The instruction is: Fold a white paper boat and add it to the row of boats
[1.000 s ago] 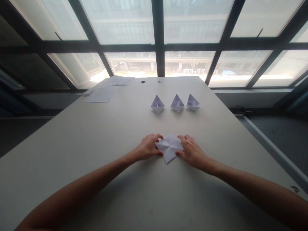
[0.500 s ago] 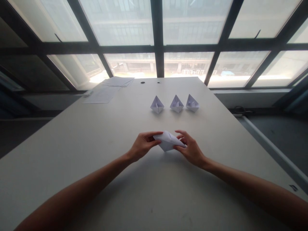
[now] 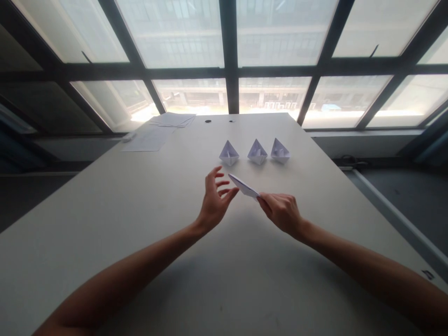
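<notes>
My right hand (image 3: 282,212) pinches one corner of a flat folded white paper (image 3: 244,186) and holds it tilted above the pale table (image 3: 140,224). My left hand (image 3: 214,200) hovers just left of the paper with its fingers spread, not gripping it. Beyond both hands, three finished white paper boats (image 3: 229,153) (image 3: 257,152) (image 3: 280,151) stand in a row on the table.
Loose paper sheets (image 3: 150,137) lie at the table's far left corner, with a second stack (image 3: 173,118) behind them. Two small dark holes (image 3: 208,121) mark the far edge. Large dark-framed windows (image 3: 227,70) rise behind the table. The floor drops off on both sides.
The folded paper went from lying pressed on the table under both hands to being lifted. My left hand has let go and spread its fingers; my right hand keeps hold of it.
</notes>
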Demonstrator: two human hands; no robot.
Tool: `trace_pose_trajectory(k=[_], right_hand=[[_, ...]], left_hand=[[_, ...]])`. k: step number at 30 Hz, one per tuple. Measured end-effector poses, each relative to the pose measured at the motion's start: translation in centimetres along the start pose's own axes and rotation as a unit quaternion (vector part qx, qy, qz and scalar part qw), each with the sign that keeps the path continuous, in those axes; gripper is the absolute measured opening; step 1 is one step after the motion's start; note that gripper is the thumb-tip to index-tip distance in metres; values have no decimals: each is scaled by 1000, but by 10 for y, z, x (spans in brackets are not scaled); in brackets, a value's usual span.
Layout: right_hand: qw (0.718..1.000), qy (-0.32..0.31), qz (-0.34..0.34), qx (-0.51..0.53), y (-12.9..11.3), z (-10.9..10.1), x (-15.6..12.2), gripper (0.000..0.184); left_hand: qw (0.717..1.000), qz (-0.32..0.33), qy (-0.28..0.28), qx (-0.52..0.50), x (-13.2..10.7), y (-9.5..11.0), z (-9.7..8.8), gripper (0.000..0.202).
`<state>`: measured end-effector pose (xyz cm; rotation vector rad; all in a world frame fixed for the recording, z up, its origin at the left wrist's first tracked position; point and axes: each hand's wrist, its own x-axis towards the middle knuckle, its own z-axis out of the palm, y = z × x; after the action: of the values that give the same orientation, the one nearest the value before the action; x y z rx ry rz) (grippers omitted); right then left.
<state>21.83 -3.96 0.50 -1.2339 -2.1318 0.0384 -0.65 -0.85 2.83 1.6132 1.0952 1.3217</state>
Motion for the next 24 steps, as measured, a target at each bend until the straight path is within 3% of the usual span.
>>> trace_pose_trajectory(k=[3,5,9,12,14,17,24], right_hand=[[1000,4,-17,8,-6,8,-1,24],[998,1,-20,57,-10,12,0,22],[972,37,85,215,-13,16,5,30],[917,51,206,338,-10,16,12,40],[878,44,238,412,-9,16,14,42],[855,63,211,470,-14,16,13,34],[899,99,90,417,-27,9,10,15]], left_hand=[[975,-160,-81,-128,-9,0,15,65],[952,-197,-107,-209,-13,-1,22,64],[935,-168,-104,-293,-10,-11,22,72],[937,-129,-133,-297,-7,-23,17,79],[945,-104,-147,-273,-6,-29,16,80],[960,-74,-133,-233,-6,-31,18,73],[962,-24,-118,-244,-6,-21,18,49]])
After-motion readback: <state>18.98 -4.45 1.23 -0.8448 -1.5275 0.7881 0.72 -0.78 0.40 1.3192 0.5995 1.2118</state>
